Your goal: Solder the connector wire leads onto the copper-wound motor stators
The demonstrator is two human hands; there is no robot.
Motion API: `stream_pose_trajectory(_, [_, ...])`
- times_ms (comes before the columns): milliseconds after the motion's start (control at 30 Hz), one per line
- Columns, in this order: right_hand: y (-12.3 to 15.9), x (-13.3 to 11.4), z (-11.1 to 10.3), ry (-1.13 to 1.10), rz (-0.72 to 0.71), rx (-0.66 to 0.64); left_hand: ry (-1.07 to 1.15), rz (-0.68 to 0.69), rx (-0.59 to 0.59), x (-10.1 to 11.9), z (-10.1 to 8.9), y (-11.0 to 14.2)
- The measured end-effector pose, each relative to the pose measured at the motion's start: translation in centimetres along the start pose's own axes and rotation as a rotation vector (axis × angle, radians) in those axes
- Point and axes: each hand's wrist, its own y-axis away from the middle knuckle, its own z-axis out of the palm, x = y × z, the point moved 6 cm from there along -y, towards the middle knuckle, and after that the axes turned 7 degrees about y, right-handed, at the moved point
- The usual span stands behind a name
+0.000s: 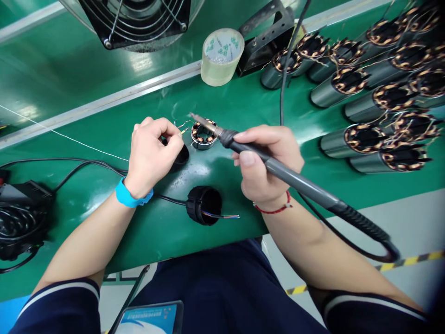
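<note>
My right hand (266,162) is closed round the grey handle of a soldering iron (278,169), whose tip points left over a small wound stator (203,134) standing on the green bench. My left hand (151,153) is pinched shut on thin wires beside that stator, above a black round cap (181,155). A thin solder wire (62,135) runs in from the far left toward this hand. Nearer me lies a second black cap (204,205) with coloured wires sticking out to its right.
Several long silver motor stators (368,97) with copper windings lie at the right. A tape roll (221,56) and a black metal bracket (267,37) stand behind. A fan (135,21) sits at the top left, and black cables with a black device (22,218) lie at the left.
</note>
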Motion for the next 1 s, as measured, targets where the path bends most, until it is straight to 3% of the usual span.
stream_pose_trajectory(67, [-0.5,0.1,0.2,0.013,0.043,-0.049,-0.003,0.000,-0.003,0.0,0.0,0.0])
stream_pose_trajectory(233, [-2.9,-0.2,2.2,0.019,0.232,-0.368,-0.010,0.005,-0.009,0.0,-0.1,-0.1])
stream_pose_trajectory(367, [-3.8,-0.2,3.9,0.179,0.235,-0.493,-0.014,0.013,-0.006,0.0,-0.2,-0.1])
stream_pose_trajectory(533, [-2.5,0.8,5.2,0.179,0.160,-0.469,0.070,0.021,-0.050,-0.1,-0.9,-0.4])
stream_pose_trajectory(667, [-1.8,1.1,4.9,0.140,0.171,-0.424,0.245,-0.040,0.012,-0.7,-2.9,-0.9])
stream_pose_trajectory(733, [-1.8,1.0,4.5,0.132,0.184,-0.391,0.230,-0.041,0.039,-0.5,-3.6,-1.0])
stream_pose_trajectory(800, [-2.0,0.9,4.3,0.124,0.188,-0.373,0.084,-0.004,0.000,0.1,-3.6,-0.8])
stream_pose_trajectory(933, [-2.2,0.8,4.1,0.116,0.192,-0.367,-0.348,0.051,-0.212,1.5,-1.5,0.5])
stream_pose_trajectory(1000, [-2.3,0.8,4.1,0.116,0.189,-0.362,-0.475,0.060,-0.251,1.8,-0.8,0.9])
